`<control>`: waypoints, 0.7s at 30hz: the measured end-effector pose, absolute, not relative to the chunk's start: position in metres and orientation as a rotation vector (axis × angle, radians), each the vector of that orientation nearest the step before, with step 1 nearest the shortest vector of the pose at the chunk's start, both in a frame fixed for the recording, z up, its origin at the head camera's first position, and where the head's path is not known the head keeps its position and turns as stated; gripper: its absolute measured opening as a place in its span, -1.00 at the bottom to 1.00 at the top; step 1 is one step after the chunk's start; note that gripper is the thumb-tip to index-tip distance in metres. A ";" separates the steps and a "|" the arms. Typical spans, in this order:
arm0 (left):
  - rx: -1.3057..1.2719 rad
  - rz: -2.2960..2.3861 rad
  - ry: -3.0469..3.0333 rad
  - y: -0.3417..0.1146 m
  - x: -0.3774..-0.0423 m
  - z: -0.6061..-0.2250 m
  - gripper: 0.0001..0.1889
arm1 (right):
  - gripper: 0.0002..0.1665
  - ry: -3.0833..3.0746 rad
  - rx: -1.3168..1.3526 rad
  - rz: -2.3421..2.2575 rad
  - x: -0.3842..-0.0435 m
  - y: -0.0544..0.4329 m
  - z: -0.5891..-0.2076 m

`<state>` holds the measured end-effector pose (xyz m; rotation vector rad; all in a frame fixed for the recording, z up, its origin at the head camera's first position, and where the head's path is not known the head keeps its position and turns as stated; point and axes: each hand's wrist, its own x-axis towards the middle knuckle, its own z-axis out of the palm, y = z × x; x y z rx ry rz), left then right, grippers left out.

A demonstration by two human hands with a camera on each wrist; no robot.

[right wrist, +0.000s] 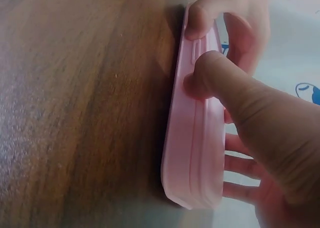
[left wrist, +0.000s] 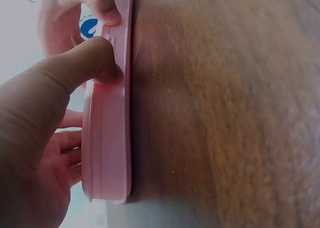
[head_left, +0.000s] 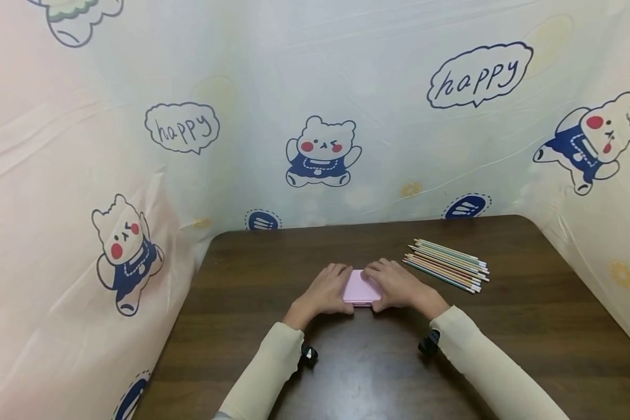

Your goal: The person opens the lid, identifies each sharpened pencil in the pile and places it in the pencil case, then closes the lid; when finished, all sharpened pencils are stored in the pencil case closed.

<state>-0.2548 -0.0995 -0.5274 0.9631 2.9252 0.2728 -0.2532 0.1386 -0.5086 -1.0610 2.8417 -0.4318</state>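
Nearest, two pale sleeves (head_left: 265,373) reached in over the worktop (head_left: 357,367), a small black device (head_left: 308,354) at the left cuff and another (head_left: 429,343) at the right. Beyond them, midway between the left and right edges and somewhat nearer the far edge than the cuffs, a pink case (head_left: 362,287) rested closed on the worktop. The left hand (head_left: 332,290) and right hand (head_left: 396,284) gripped its two ends, fingers curled round the far side, thumbs pressed to the near wall on either side of a small latch (right wrist: 196,52). Whether the latch was fastened could not be told.

If the thumbs pulled unevenly, the case would probably twist or skid on the smooth surface; a lid freed suddenly might jolt it and spill any contents, which were hidden. Farther back, toward the far right corner, lay a row of pencils (head_left: 446,265), tips toward the right hand; a careless sweep of that hand could scatter them. A printed cloth (head_left: 388,146) hung behind the far edge.
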 end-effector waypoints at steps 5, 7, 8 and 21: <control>0.957 0.282 2.908 -0.100 -0.257 -0.530 0.14 | -0.12 2.872 -1.115 -0.414 -0.254 0.139 -0.511; 0.958 0.283 2.908 -0.099 -0.258 -0.530 0.14 | -0.12 2.872 -1.119 -0.418 -0.255 0.140 -0.511; 0.959 0.285 2.908 -0.099 -0.258 -0.530 0.14 | -0.13 2.874 -1.122 -0.418 -0.255 0.141 -0.511; 0.952 0.299 2.899 -0.099 -0.262 -0.532 0.13 | -0.18 2.839 -1.085 -0.454 -0.261 0.144 -0.504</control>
